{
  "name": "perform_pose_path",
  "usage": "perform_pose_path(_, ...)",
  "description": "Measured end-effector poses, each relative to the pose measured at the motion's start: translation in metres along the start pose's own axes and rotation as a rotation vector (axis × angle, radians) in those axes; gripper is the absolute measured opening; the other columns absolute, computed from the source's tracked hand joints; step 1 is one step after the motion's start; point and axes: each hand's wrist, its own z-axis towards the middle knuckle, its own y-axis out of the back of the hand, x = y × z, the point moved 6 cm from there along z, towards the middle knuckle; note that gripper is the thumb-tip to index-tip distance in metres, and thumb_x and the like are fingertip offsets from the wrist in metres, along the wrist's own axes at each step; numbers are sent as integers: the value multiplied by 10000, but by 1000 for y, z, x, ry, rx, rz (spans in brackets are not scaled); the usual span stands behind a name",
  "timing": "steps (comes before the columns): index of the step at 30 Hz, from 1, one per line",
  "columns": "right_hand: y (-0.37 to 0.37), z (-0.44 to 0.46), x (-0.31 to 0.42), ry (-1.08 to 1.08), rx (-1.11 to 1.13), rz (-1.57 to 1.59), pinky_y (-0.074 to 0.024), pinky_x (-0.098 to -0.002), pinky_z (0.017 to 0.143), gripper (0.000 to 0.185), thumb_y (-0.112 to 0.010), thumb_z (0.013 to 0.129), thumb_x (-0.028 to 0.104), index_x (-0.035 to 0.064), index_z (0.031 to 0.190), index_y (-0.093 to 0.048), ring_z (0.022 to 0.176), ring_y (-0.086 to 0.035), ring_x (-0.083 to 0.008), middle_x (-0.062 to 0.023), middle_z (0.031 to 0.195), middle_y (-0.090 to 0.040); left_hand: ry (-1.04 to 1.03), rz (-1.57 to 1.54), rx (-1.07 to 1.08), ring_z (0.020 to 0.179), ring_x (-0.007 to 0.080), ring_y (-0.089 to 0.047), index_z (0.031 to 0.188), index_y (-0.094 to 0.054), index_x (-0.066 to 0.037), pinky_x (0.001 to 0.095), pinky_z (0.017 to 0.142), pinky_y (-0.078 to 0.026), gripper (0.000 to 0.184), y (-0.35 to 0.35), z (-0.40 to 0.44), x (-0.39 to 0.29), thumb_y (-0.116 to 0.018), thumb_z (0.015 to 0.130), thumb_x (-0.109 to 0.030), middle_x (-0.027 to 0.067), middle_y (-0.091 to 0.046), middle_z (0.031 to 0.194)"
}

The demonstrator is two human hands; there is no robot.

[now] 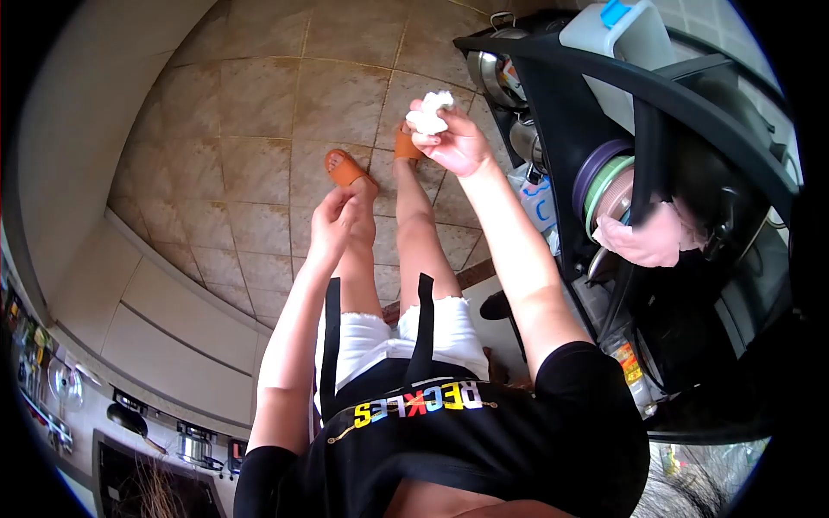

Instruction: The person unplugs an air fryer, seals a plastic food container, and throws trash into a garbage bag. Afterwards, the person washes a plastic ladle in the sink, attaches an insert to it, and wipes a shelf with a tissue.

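A crumpled white wad that looks like tissue (pixel 430 114) is held up in my right hand (pixel 458 145), its fingers and thumb closed round it over the tiled floor. Lower and further left is my left hand (pixel 333 226), apart from the wad. Its fingers are curled together in a pinch above my leg, and whether something small is between them is hidden.
To the right stands a black rack (pixel 553 112) with pots, a white container (pixel 626 52), stacked round basins (pixel 604 177) and a pink cloth (pixel 652 235). Pale cabinets (pixel 164 345) and a counter with a black pan (pixel 128 418) line the left side. Orange slippers (pixel 345 168) are on my feet.
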Motion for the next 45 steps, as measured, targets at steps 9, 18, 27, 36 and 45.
perform_pose_path(9, -56, -11, -47, -183, -201, -455, -398, -191, 547, 162, -554, 821, 18, 30, 980, -581, 739, -528, -92, -71, 929, -595, -205, -712, 69, 746, 131, -596, 982, -527, 3, 242, 669, -501, 153, -22, -28, -106, -563, 855, -75, 87, -600, 875)
perform_pose_path(18, -66, -14, -84, -11, -194, -1174, -497, -207, 604, 144, -583, 792, -36, -38, 929, -540, 714, -558, -88, -58, 873, -557, -238, -469, -226, 655, 102, -582, 807, -553, 28, 223, 608, -507, 49, 11, -30, -64, -581, 820, -10, 74, -610, 750)
perform_pose_path(27, -88, -13, -67, 57, -59, -1894, -464, -254, 558, 78, -603, 704, -24, -25, 769, -561, 674, -561, -137, -85, 757, -539, -41, -696, 49, 819, 180, -615, 1035, -565, 59, 269, 752, -498, 341, 4, -39, -57, -437, 920, -236, 137, -624, 927)
perform_pose_path(36, -187, -60, 121, 383, -596, -3147, -486, -437, 630, 125, -518, 737, 21, 44, 850, -565, 720, -593, -362, -160, 856, -548, -41, -514, 29, 816, 105, -570, 1059, -568, -16, 234, 754, -463, 236, 23, -31, -17, -477, 890, -153, 49, -603, 892)
perform_pose_path(45, -163, -33, 152, -100, -759, -3485, -522, -394, 638, 84, -546, 717, 11, 21, 783, -597, 726, -628, -350, -176, 846, -572, 20, -416, -35, 802, 80, -546, 1044, -571, -39, 217, 724, -449, 205, 45, -34, 36, -482, 888, -139, 17, -590, 880)
